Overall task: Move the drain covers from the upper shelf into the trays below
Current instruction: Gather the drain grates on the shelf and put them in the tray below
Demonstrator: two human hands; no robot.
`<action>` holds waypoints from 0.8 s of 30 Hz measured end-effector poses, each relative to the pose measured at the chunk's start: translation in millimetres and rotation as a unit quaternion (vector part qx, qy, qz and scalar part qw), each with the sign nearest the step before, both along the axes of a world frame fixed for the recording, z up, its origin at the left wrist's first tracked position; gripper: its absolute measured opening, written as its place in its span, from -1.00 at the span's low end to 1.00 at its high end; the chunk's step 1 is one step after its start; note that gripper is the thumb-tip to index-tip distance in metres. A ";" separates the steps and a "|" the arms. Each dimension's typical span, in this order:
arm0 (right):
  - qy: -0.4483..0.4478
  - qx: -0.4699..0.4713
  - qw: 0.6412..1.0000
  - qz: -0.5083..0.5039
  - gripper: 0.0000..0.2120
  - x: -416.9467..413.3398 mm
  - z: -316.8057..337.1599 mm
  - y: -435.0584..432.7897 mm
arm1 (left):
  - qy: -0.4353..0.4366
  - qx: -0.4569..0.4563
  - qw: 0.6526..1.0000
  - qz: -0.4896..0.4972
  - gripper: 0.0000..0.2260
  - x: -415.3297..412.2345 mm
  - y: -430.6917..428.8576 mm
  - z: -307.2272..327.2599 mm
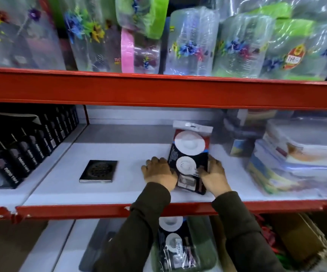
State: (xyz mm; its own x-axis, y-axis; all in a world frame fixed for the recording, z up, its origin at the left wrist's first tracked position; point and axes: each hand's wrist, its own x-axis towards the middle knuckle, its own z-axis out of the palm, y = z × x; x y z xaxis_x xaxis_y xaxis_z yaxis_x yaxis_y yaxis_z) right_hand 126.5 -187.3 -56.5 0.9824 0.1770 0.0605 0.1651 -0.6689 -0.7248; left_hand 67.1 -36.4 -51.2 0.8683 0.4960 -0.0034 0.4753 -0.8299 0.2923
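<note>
Hands: left hand (159, 172) and right hand (214, 174) are gripping the dark packaged white round drain covers (189, 156), fingers clenched on its sides.
Location: pack is resting on the white shelf (60, 173).
Nearby: square metal drain cover (99, 171) is lying apart, leftward.

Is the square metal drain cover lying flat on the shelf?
Yes, flat: the square drain cover lies face up on the white shelf, untouched.

Bright overhead light, glare on plastic wrap, edges blurred w/ wide-angle bowing

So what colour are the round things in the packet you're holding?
White, on a dark card. The head view shows the packet between the left hand and right hand.
</note>
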 end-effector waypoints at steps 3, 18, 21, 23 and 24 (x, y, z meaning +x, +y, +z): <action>0.018 0.002 0.999 0.027 -0.49 -1.5 -7.7 -0.3 | 0.006 -0.042 0.999 0.014 -0.60 -3.9 -4.3 -2.6; 0.028 0.051 0.994 0.096 -0.53 -3.1 -5.2 -69.2 | -0.048 -0.103 0.993 0.022 -0.71 -33.3 -43.9 -12.7; 0.019 -0.003 0.998 0.058 -0.43 -4.9 -4.5 -61.6 | -0.045 -0.088 0.995 0.012 -0.70 -41.0 -39.4 -10.5; -0.060 -0.042 0.997 -0.004 -0.38 -10.6 -2.3 -55.0 | -0.061 -0.064 0.996 -0.002 -0.68 -49.7 -24.8 -11.9; -0.114 -0.036 0.993 -0.019 -0.40 -15.6 -0.1 -48.6 | -0.081 -0.057 0.995 -0.005 -0.63 -57.5 -10.7 -12.6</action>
